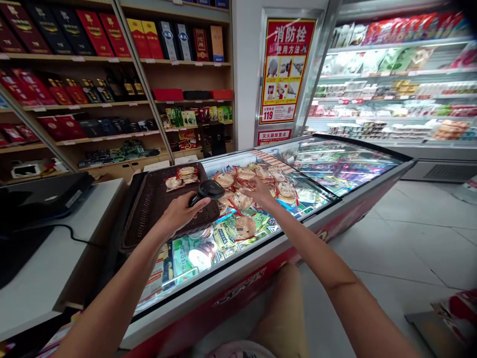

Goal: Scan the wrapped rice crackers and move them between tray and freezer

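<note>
My left hand (179, 212) is closed round the grip of a black handheld scanner (207, 190), held over the edge of a dark woven tray (149, 209). The tray lies on the glass lid of a chest freezer (328, 219) and holds a few clear packs of round cakes (182, 177). My right hand (260, 192) reaches into a pile of similar cake packs (257, 185) spread on the lid, fingers curled on one pack. More packs with red seals lie around it.
A white counter (55, 258) with a black device (40, 195) and cable stands at left. Wooden shelves of boxed goods (112, 74) fill the back. An open refrigerated case (395, 74) runs along the right. Tiled floor (410, 238) lies right of the freezer.
</note>
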A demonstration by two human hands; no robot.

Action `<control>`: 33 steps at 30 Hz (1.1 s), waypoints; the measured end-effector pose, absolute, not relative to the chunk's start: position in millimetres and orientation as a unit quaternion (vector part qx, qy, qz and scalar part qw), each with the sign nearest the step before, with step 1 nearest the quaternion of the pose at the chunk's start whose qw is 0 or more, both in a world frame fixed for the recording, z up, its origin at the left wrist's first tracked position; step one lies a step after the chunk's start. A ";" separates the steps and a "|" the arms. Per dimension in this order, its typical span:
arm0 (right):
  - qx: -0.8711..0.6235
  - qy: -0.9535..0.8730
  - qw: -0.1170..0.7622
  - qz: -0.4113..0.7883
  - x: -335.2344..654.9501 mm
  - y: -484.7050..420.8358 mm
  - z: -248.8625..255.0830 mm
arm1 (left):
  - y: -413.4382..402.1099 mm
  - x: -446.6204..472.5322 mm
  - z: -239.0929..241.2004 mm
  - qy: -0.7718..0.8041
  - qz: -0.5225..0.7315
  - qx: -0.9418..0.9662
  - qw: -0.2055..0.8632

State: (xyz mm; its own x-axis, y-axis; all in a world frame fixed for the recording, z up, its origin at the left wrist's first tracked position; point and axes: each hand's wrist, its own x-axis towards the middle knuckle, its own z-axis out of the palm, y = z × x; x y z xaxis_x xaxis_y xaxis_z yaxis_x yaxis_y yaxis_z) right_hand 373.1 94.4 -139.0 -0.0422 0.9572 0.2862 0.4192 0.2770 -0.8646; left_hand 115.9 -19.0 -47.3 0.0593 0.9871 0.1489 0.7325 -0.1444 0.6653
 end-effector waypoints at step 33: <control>-0.600 -0.752 0.208 0.176 65.6 272.3 -133.0 | -62.0 -100.7 -77.6 0.714 0.404 0.503 0.270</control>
State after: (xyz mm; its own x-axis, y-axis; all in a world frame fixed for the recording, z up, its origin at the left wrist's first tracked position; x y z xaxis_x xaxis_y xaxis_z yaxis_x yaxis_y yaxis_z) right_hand 65.6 272.3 -133.0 -0.1940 0.9758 0.1011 0.8292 0.2182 -0.5146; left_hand -100.7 -62.0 -77.6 -0.3474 0.9375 0.0215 0.5011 0.1662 0.8493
